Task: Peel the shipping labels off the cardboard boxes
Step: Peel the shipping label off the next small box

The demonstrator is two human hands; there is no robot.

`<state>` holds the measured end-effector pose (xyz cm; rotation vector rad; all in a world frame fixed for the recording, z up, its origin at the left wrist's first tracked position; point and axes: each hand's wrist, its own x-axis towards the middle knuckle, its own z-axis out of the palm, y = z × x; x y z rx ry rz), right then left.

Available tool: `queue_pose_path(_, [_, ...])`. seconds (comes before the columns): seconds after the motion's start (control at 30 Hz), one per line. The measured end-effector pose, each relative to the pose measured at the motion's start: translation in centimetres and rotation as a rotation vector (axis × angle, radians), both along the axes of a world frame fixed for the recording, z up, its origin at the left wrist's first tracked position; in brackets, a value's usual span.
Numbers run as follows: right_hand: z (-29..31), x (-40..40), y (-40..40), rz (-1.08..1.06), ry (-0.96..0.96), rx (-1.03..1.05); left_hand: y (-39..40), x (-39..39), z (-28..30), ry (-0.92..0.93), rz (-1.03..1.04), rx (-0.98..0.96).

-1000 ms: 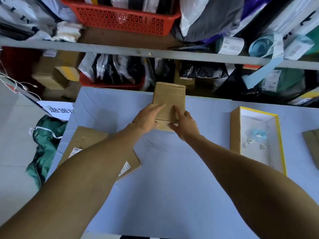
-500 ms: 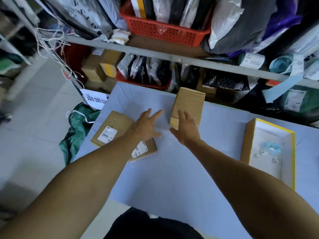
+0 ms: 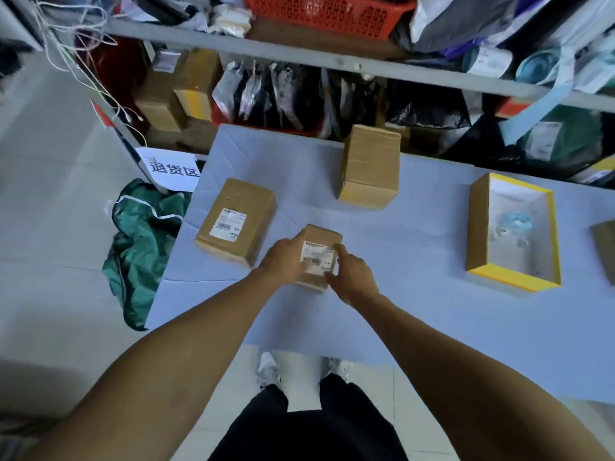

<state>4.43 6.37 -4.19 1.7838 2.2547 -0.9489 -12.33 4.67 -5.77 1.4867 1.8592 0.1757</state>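
small cardboard box (image 3: 317, 257): set on the pale blue table (image 3: 416, 311), near its front edge and left of centre; gripped from both sides.
shipping label (image 3: 316, 259): white, with a barcode, stuck on the top face of the small cardboard box; partly covered at its left and right edges by fingers.
left hand (image 3: 284, 261): laid against the left side of the small cardboard box, fingers curled over its top edge and onto the label's left margin.
right hand (image 3: 352, 274): curled round the box's right near corner, thumb and fingertips at the label's right edge; whether a corner of the label is lifted cannot be told, as the frame is blurred.
larger cardboard box (image 3: 236, 221): lying flat just left of and behind the held box, apart from it; 1 white barcode label (image 3: 228, 223) is seen on its top.
tall cardboard box (image 3: 369, 168): standing at the table's far edge, behind the held box, with yellow tape along its lower front; no label is seen on the faces shown.
open box with yellow rim (image 3: 514, 232): well to the right on the table; small blue and white scraps lie inside, too blurred to name.
green bag (image 3: 143, 241): crumpled on the floor, left of the table.
white sign (image 3: 173, 168): beside the table's far left corner, printed with 3 dark characters.
red basket (image 3: 327, 13): on the shelf above, behind the table.
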Motion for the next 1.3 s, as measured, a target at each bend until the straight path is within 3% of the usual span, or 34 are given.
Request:
queue_pose_path(0.33, [-0.1, 9.5, -5.4, -0.099, 0.086, -0.037, -5.1, 9.2, 1.1, -0.161, 0.011, 0.01])
queue_pose_path(0.5, [-1.0, 13.7, -5.9, -0.093, 0.119, 0.023, -7.4, 13.2, 0.9, -0.131, 0.02, 0.001])
queue_pose_path(0.83, [-2.1, 12.8, -5.6, -0.201, 0.247, 0.073, -7.1, 13.4, 0.9, -0.035, -0.109, -0.045])
queue_pose_path(1.3, [-2.3, 12.8, -5.1, -0.315, 0.253, 0.101, -8.2, 13.7, 0.3, -0.091, 0.0, 0.029])
